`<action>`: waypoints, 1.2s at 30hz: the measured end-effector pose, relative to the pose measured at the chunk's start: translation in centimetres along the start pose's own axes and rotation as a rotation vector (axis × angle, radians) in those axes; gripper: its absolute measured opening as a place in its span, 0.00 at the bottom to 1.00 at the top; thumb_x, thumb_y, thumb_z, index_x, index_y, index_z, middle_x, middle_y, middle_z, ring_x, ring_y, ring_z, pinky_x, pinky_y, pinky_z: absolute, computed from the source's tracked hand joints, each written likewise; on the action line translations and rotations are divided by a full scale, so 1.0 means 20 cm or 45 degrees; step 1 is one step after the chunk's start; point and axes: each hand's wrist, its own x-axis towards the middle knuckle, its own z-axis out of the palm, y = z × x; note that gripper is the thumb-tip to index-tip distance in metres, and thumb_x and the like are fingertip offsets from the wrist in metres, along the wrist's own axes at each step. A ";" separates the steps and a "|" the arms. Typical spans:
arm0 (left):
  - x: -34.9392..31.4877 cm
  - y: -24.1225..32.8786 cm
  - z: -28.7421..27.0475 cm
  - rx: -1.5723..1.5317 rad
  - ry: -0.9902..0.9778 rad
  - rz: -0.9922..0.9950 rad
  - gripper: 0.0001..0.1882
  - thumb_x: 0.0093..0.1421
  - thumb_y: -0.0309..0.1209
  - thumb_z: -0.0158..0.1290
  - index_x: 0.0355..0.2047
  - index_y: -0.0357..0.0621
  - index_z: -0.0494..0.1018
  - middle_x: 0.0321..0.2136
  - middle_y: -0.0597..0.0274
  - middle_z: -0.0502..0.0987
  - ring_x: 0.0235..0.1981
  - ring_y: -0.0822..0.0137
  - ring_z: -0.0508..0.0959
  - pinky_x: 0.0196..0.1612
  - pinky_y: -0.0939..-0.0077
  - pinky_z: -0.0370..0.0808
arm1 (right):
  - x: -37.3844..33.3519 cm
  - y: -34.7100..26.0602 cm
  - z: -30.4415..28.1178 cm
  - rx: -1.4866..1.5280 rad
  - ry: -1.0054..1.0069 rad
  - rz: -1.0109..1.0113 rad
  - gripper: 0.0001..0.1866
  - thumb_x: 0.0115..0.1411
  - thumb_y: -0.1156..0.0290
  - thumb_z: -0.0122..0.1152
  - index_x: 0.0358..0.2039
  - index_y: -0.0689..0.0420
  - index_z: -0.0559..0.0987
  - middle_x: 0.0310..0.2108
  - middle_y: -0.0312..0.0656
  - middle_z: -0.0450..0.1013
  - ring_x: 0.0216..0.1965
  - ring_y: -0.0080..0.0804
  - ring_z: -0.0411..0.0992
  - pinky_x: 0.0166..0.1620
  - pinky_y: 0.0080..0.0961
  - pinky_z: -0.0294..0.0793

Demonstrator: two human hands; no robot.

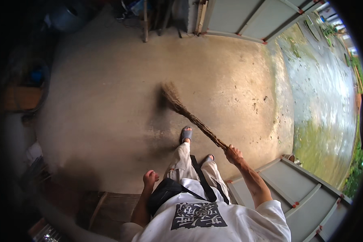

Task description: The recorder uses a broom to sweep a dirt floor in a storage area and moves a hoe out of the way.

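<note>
My right hand (233,155) is wrapped round the handle end of a broom (195,119) made of bundled brown twigs. The broom slants up and to the left, and its frayed, slightly blurred bristles hang over the concrete floor (121,80) ahead of my feet. Whether the bristle tips touch the floor I cannot tell. By my left side, next to a black bag (165,195) at my waist, my left hand (151,176) is curled closed with nothing visible in it.
Grey metal gate panels stand at the far right (246,18) and near right (298,193). Between them, scattered leaf bits lie toward a wet, greenish yard (322,101). Poles (145,24) lean at the back. Dim clutter with an orange-brown box (23,98) lines the left.
</note>
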 end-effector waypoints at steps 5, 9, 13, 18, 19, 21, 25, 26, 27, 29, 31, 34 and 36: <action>0.16 0.13 0.05 0.193 -0.250 0.144 0.13 0.58 0.29 0.44 0.41 0.35 0.66 0.27 0.53 0.74 0.24 0.66 0.76 0.25 0.73 0.76 | -0.38 0.61 0.01 0.089 0.094 0.487 0.22 0.57 0.55 0.45 0.32 0.66 0.69 0.26 0.57 0.72 0.30 0.52 0.72 0.32 0.43 0.70; 0.22 0.21 0.08 0.195 -0.277 0.114 0.15 0.58 0.29 0.45 0.43 0.33 0.64 0.27 0.53 0.73 0.25 0.64 0.76 0.26 0.73 0.76 | -0.50 0.73 -0.16 0.349 -0.010 0.754 0.23 0.56 0.55 0.44 0.29 0.67 0.74 0.27 0.60 0.71 0.34 0.52 0.72 0.37 0.42 0.70; 0.23 0.23 0.08 0.244 -0.217 0.102 0.17 0.57 0.30 0.46 0.44 0.32 0.63 0.29 0.51 0.74 0.27 0.62 0.76 0.29 0.72 0.76 | -0.51 0.67 -0.23 0.430 0.191 0.535 0.25 0.58 0.56 0.43 0.19 0.68 0.69 0.11 0.52 0.68 0.14 0.44 0.70 0.20 0.38 0.70; 0.15 0.32 0.19 0.394 -0.195 0.172 0.18 0.58 0.32 0.45 0.45 0.32 0.63 0.30 0.51 0.74 0.27 0.63 0.77 0.31 0.72 0.76 | -0.36 0.36 -0.37 0.406 0.176 0.222 0.20 0.58 0.57 0.45 0.29 0.66 0.66 0.20 0.59 0.69 0.26 0.57 0.69 0.27 0.46 0.66; 0.14 0.32 0.21 0.301 -0.183 0.170 0.18 0.58 0.32 0.45 0.45 0.32 0.63 0.30 0.51 0.74 0.27 0.63 0.77 0.30 0.72 0.76 | -0.26 0.26 -0.42 0.391 0.083 0.139 0.20 0.58 0.57 0.44 0.31 0.66 0.66 0.23 0.60 0.70 0.29 0.57 0.70 0.30 0.46 0.67; 0.05 0.37 0.29 0.162 -0.092 0.122 0.17 0.59 0.32 0.44 0.45 0.33 0.63 0.30 0.51 0.74 0.28 0.62 0.77 0.29 0.71 0.76 | -0.04 0.09 -0.44 0.330 -0.004 -0.042 0.20 0.58 0.56 0.44 0.33 0.65 0.66 0.24 0.59 0.70 0.29 0.56 0.71 0.31 0.45 0.68; -0.13 0.23 0.38 0.059 0.053 0.036 0.15 0.58 0.32 0.43 0.42 0.33 0.64 0.30 0.52 0.74 0.28 0.61 0.77 0.30 0.70 0.76 | 0.51 -0.33 -0.50 0.185 -0.091 -0.561 0.22 0.58 0.56 0.45 0.34 0.67 0.66 0.25 0.55 0.72 0.27 0.49 0.73 0.28 0.41 0.71; -0.17 0.22 0.45 0.026 0.047 -0.003 0.14 0.58 0.32 0.43 0.40 0.33 0.65 0.29 0.52 0.74 0.29 0.61 0.77 0.30 0.69 0.76 | 0.71 -0.38 -0.40 0.145 -0.038 -0.493 0.21 0.58 0.57 0.44 0.35 0.66 0.67 0.27 0.55 0.73 0.30 0.47 0.74 0.30 0.38 0.73; -0.20 0.15 0.48 0.155 0.019 0.071 0.13 0.58 0.31 0.43 0.38 0.32 0.65 0.30 0.53 0.74 0.29 0.60 0.76 0.30 0.69 0.76 | 0.83 -0.46 -0.41 0.130 -0.114 -0.466 0.20 0.58 0.58 0.43 0.37 0.65 0.68 0.29 0.54 0.73 0.33 0.45 0.74 0.33 0.36 0.74; -0.27 0.04 0.54 0.155 0.057 -0.120 0.13 0.56 0.31 0.43 0.35 0.31 0.67 0.28 0.52 0.75 0.29 0.63 0.77 0.31 0.73 0.74 | 0.93 -0.53 -0.48 0.016 -0.157 -0.470 0.14 0.56 0.65 0.45 0.35 0.59 0.75 0.34 0.47 0.74 0.36 0.38 0.74 0.36 0.30 0.74; -0.30 -0.12 0.51 0.140 0.089 -0.141 0.11 0.54 0.30 0.46 0.31 0.32 0.69 0.23 0.57 0.75 0.27 0.69 0.76 0.31 0.78 0.72 | 1.02 -0.41 -0.56 0.013 -0.162 -0.445 0.14 0.56 0.65 0.45 0.35 0.58 0.76 0.36 0.46 0.74 0.37 0.37 0.74 0.37 0.30 0.73; -0.25 -0.08 0.53 0.664 -0.073 0.075 0.10 0.53 0.29 0.46 0.28 0.31 0.69 0.20 0.60 0.75 0.25 0.71 0.75 0.31 0.80 0.72 | 1.09 0.09 -0.71 0.051 -0.066 -0.295 0.15 0.56 0.63 0.45 0.36 0.58 0.76 0.36 0.46 0.73 0.38 0.38 0.74 0.37 0.30 0.73; -0.23 0.28 0.79 0.888 -0.181 0.133 0.08 0.52 0.25 0.45 0.28 0.32 0.69 0.18 0.60 0.73 0.24 0.71 0.74 0.29 0.78 0.72 | 1.05 0.62 -0.74 0.074 0.036 -0.076 0.16 0.56 0.61 0.46 0.35 0.59 0.75 0.36 0.46 0.73 0.38 0.39 0.73 0.37 0.30 0.73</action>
